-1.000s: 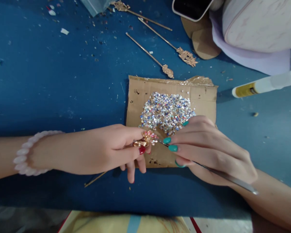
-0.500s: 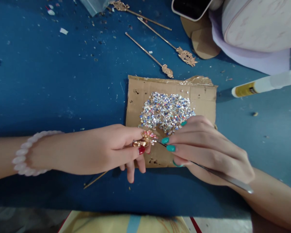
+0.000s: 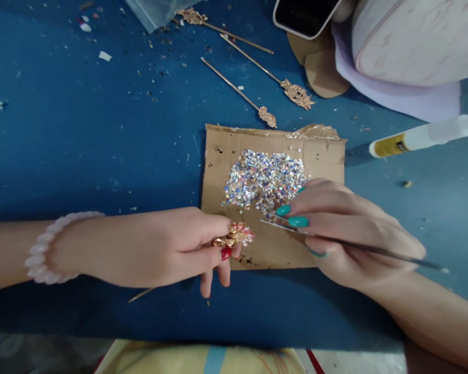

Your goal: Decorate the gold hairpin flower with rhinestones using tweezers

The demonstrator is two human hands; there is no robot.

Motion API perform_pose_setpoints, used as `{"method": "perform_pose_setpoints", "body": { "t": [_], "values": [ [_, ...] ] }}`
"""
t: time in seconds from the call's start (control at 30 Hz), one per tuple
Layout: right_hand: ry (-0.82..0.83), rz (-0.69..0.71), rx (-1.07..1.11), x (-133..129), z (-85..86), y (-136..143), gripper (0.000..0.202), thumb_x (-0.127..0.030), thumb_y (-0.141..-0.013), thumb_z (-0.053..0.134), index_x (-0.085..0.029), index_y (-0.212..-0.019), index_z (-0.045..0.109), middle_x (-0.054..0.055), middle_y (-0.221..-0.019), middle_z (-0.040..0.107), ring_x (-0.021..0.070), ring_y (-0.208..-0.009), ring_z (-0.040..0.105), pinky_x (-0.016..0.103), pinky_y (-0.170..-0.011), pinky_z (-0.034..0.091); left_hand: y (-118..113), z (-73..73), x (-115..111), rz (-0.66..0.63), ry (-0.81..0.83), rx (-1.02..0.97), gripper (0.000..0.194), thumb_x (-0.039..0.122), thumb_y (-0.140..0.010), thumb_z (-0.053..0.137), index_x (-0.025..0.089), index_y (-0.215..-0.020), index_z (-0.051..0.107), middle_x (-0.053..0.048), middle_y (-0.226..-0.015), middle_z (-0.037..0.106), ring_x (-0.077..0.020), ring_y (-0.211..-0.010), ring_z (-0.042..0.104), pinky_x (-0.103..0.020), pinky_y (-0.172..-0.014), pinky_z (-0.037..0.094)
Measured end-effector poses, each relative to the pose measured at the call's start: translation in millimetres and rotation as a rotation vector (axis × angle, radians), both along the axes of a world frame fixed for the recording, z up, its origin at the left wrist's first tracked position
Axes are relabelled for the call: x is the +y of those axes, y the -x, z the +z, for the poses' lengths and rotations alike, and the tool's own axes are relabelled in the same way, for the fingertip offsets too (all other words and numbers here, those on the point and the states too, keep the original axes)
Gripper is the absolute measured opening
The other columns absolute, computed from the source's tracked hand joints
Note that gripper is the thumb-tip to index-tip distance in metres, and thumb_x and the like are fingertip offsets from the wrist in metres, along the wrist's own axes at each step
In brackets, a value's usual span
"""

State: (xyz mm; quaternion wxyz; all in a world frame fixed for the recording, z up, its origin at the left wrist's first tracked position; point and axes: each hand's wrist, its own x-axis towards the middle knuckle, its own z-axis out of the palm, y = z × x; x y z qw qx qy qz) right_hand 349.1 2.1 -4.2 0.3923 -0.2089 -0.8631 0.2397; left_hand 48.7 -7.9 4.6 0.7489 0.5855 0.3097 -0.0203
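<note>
My left hand (image 3: 179,246), with a beaded bracelet (image 3: 47,249) at its wrist, pinches a gold ornament (image 3: 236,236) set with pink and clear stones. The ornament's thin gold stem (image 3: 140,295) shows below that hand. Metal tweezers (image 3: 347,244) are gripped in my right hand (image 3: 347,228), their tips parted and away from the ornament. Those tips are over the lower edge of a pile of small glittering stones (image 3: 265,179). The pile lies on a piece of cardboard (image 3: 323,161) beneath both hands.
Three gold hairpins (image 3: 296,94) lie beyond the cardboard. A plastic bag (image 3: 152,13) is at the top edge, a phone (image 3: 304,15) to its right. Farther right are a pale rounded case (image 3: 417,41) on purple cloth (image 3: 405,98) and a glue bottle (image 3: 417,139).
My right hand has drawn the tweezers away from the ornament, rightward and slightly up to the stones' edge. My left hand has shifted slightly downward with the ornament.
</note>
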Motion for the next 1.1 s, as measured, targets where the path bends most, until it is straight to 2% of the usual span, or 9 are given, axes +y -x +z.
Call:
{"method": "perform_pose_setpoints", "body": {
  "t": [0.13, 0.3, 0.43, 0.73, 0.9, 1.1],
  "values": [
    [-0.009, -0.054, 0.062, 3, -7.7, 4, 0.015, -0.028, -0.122, 0.077, -0.022, -0.110, 0.084, 0.007, -0.105, 0.095, 0.0194, -0.092, 0.091, 0.035, -0.082, 0.075, 1, -1.4, -1, -0.007, -0.029, -0.029, 0.023, 0.028, -0.118, 0.053, 0.028, -0.097, 0.061, -0.005, -0.105, 0.094, -0.0224, -0.080, 0.092, -0.033, -0.076, 0.067],
    [0.031, -0.042, 0.003, 4, -8.4, 5, 0.003, -0.022, -0.118, 0.081, -0.023, -0.117, 0.084, 0.008, -0.108, 0.095, 0.0241, -0.101, 0.094, 0.040, -0.089, 0.077, 1, -4.0, -4, -0.026, -0.036, -0.027, 0.023, 0.030, -0.121, 0.051, 0.029, -0.099, 0.059, -0.005, -0.109, 0.094, -0.0214, -0.087, 0.093, -0.032, -0.082, 0.068],
    [0.040, -0.075, -0.051, 1, -9.4, 10, 0.010, -0.013, -0.116, 0.082, -0.022, -0.120, 0.082, 0.005, -0.109, 0.095, 0.0238, -0.104, 0.094, 0.043, -0.095, 0.075, 1, -8.7, -6, -0.030, -0.064, -0.059, 0.023, 0.031, -0.122, 0.051, 0.028, -0.101, 0.061, -0.004, -0.108, 0.094, -0.0212, -0.086, 0.093, -0.032, -0.080, 0.066],
    [0.005, -0.146, -0.126, 7, -16.4, 16, 0.016, -0.017, -0.118, 0.078, -0.031, -0.118, 0.084, 0.002, -0.103, 0.094, 0.0248, -0.097, 0.092, 0.044, -0.094, 0.077, -2, -5.1, -1, -0.040, -0.035, -0.051, 0.022, 0.030, -0.118, 0.055, 0.030, -0.097, 0.054, -0.009, -0.109, 0.095, -0.0273, -0.086, 0.093, -0.038, -0.079, 0.067],
    [-0.010, -0.050, -0.122, 14, -18.8, 22, 0.011, -0.017, -0.119, 0.076, -0.025, -0.116, 0.083, 0.004, -0.105, 0.095, 0.0246, -0.101, 0.093, 0.045, -0.098, 0.075, 1, -4.7, -3, -0.044, -0.016, -0.045, 0.020, 0.027, -0.121, 0.054, 0.027, -0.103, 0.063, -0.008, -0.114, 0.095, -0.0254, -0.091, 0.094, -0.036, -0.085, 0.068],
    [0.010, -0.053, -0.114, 14, -20.0, 25, 0.010, -0.015, -0.119, 0.076, -0.021, -0.115, 0.083, 0.005, -0.102, 0.094, 0.0235, -0.100, 0.092, 0.043, -0.098, 0.072, 0, -5.3, -4, -0.039, -0.010, -0.052, 0.020, 0.029, -0.122, 0.054, 0.028, -0.103, 0.062, -0.008, -0.113, 0.096, -0.0255, -0.090, 0.094, -0.036, -0.083, 0.067]
  ]
}}
